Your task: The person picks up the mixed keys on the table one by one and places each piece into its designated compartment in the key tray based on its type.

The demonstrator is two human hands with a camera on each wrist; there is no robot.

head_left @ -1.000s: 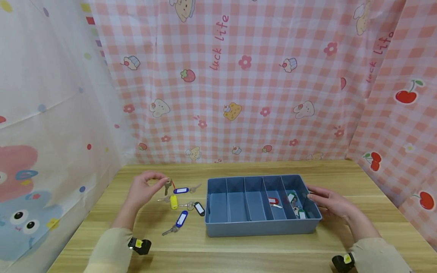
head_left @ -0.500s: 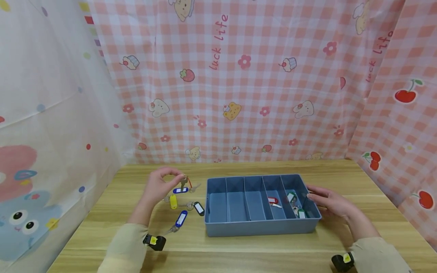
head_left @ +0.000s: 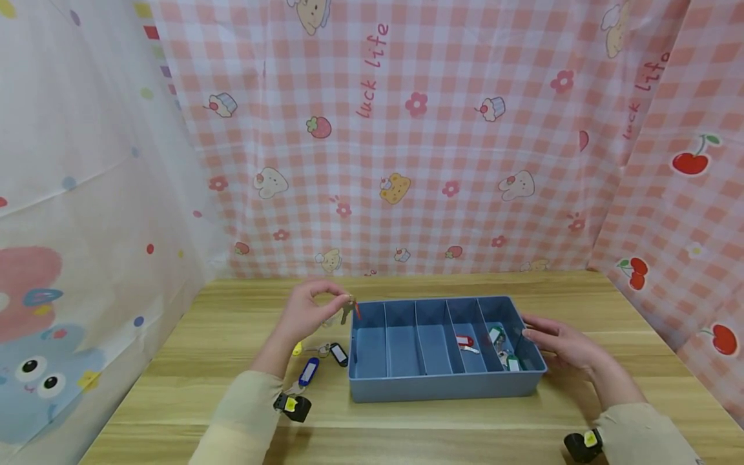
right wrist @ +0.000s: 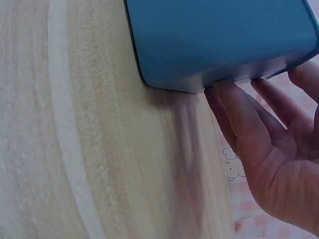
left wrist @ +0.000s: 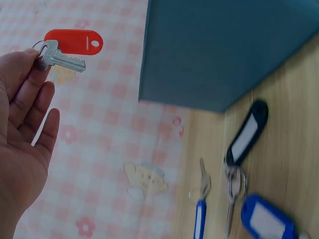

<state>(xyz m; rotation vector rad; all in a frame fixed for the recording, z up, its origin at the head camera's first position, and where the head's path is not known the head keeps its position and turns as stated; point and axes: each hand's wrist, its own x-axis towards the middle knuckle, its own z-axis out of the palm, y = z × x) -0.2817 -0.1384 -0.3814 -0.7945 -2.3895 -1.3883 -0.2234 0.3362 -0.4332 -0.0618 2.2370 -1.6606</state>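
My left hand (head_left: 310, 313) pinches the ring of a silver key (left wrist: 65, 60) between thumb and fingertips. A red key tag (left wrist: 72, 42) hangs from that same ring; in the head view it overlaps the left end of a grey-blue divided tray (head_left: 447, 388). My right hand (head_left: 566, 343) rests its fingertips against the tray's right end wall, thumb at the rim. Inside the tray, a red-tagged key (head_left: 465, 341) lies in the fourth compartment from the left. Green-tagged keys (head_left: 513, 363) lie in the rightmost one.
Left of the tray on the wooden table (head_left: 442, 433) lie a key with a black tag (head_left: 339, 354), one with a blue tag (head_left: 309, 371), another blue-tagged key (left wrist: 199, 216) and a yellow tag (head_left: 298, 349) mostly behind the left forearm. Patterned cloth walls surround the table.
My left hand has moved right with the red-tagged key, from above the loose keys to the tray's left end. The right hand and the tray have stayed in place.
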